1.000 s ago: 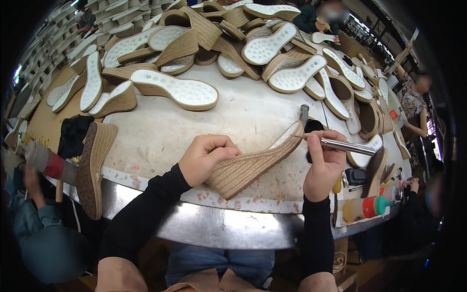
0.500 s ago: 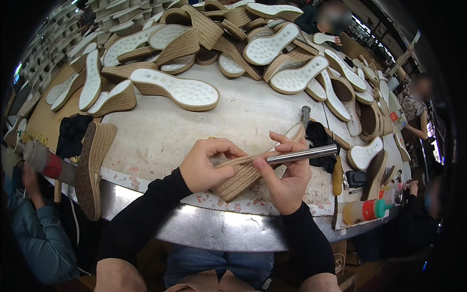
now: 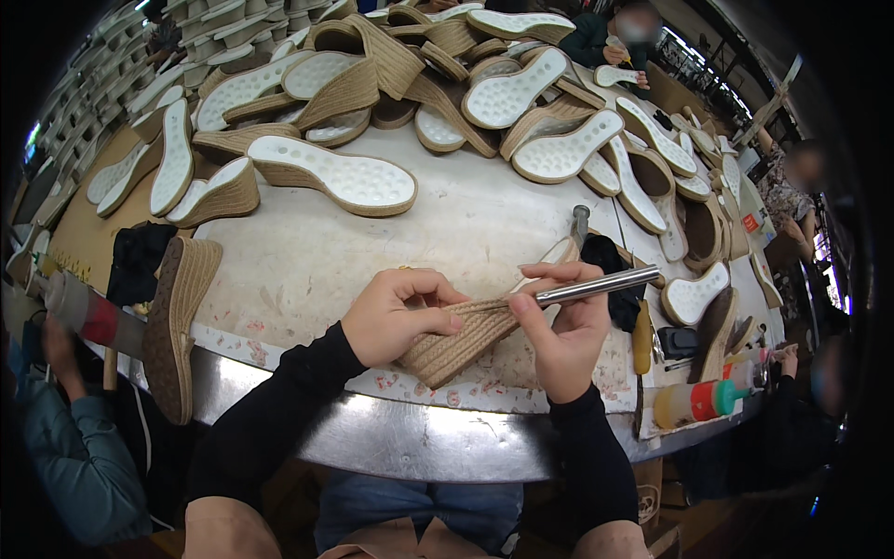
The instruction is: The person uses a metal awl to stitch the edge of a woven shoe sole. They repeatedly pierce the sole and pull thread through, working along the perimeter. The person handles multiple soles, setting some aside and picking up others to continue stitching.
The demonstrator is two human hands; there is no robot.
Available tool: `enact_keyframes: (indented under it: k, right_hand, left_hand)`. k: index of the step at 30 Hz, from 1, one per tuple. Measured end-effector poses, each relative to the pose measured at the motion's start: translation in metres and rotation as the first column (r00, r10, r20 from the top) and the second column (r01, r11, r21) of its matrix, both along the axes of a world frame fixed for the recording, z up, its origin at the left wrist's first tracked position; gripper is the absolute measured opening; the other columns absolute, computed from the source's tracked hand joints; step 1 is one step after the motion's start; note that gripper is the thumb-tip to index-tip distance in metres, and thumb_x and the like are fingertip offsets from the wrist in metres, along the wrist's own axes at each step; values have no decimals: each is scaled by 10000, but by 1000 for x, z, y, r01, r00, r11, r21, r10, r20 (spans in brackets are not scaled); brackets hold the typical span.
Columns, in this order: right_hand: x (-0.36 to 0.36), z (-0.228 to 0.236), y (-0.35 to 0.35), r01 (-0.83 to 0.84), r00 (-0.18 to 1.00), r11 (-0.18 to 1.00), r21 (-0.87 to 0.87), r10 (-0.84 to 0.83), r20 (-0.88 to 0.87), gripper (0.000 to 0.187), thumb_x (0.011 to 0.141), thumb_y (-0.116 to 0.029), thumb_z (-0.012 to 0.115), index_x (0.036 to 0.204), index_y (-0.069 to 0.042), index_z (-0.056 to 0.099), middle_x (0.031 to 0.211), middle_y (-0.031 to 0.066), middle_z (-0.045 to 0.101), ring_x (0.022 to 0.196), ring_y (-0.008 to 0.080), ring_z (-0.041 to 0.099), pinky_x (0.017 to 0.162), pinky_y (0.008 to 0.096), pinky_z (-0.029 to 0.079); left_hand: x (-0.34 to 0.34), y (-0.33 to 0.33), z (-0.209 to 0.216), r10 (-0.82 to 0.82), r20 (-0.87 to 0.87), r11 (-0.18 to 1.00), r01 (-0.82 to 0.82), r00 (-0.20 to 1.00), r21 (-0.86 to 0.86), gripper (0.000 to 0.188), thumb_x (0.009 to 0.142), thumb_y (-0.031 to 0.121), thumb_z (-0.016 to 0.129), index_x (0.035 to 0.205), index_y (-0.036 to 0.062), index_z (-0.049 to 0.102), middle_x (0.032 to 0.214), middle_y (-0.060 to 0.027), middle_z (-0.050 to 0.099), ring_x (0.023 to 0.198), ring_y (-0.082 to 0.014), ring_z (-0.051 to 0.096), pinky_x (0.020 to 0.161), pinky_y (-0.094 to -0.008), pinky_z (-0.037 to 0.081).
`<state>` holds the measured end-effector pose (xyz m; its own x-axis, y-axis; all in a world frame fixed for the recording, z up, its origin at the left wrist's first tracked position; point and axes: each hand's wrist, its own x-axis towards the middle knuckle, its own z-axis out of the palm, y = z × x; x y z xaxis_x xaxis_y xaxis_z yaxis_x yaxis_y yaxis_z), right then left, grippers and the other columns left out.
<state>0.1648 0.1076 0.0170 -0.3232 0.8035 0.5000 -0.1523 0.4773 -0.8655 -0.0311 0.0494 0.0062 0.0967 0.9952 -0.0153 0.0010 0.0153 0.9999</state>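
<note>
Just above the table's front edge, a wedge shoe sole [image 3: 463, 347] with a braided tan rope-like wrap is tilted between my hands. My left hand [image 3: 396, 315] is closed on its near part, thumb and fingers pinching the upper rim. My right hand [image 3: 570, 337] is closed round a shiny, slim metal tool [image 3: 601, 283], which slants up to the right. The tool's thin end meets the sole's rim close to my left fingertips; its exact tip is too small to make out. The sole's far end shows behind my right fingers.
A heap of wedge soles [image 3: 331, 177] with white dimpled tops spreads across the back. One brown-bottomed sole [image 3: 169, 326] leans at the left edge. To the right lie a hammer [image 3: 580, 220], a black cloth [image 3: 610, 261], a yellow handle [image 3: 643, 337] and a glue bottle [image 3: 684, 404]. Co-workers sit around.
My right hand has shifted slightly right, and the metal tool has moved up and right with it, tilting more steeply. My left hand stays on the sole.
</note>
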Motion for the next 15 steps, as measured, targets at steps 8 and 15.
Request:
enact_keyframes:
  k: [8, 15]
  right_hand:
    - [7, -8, 9, -4, 996, 994, 113, -6, 91, 357, 760, 19, 711, 1020, -33, 471, 829, 72, 652, 989, 151, 569, 958, 337, 366]
    - [6, -5, 10, 8, 974, 967, 255, -65, 216, 364, 754, 0, 727, 991, -53, 455, 805, 99, 674, 1046, 173, 557, 982, 353, 333]
  left_hand:
    - [-5, 5, 6, 27, -397, 950, 100, 917, 297, 258, 762, 147, 703, 978, 7, 676, 902, -70, 661, 846, -149, 582, 784, -278, 446]
    - [-1, 11, 16, -8, -411, 952, 132, 912, 275, 263, 723, 123, 681, 961, 13, 692, 905, -71, 664, 841, -154, 574, 777, -277, 432]
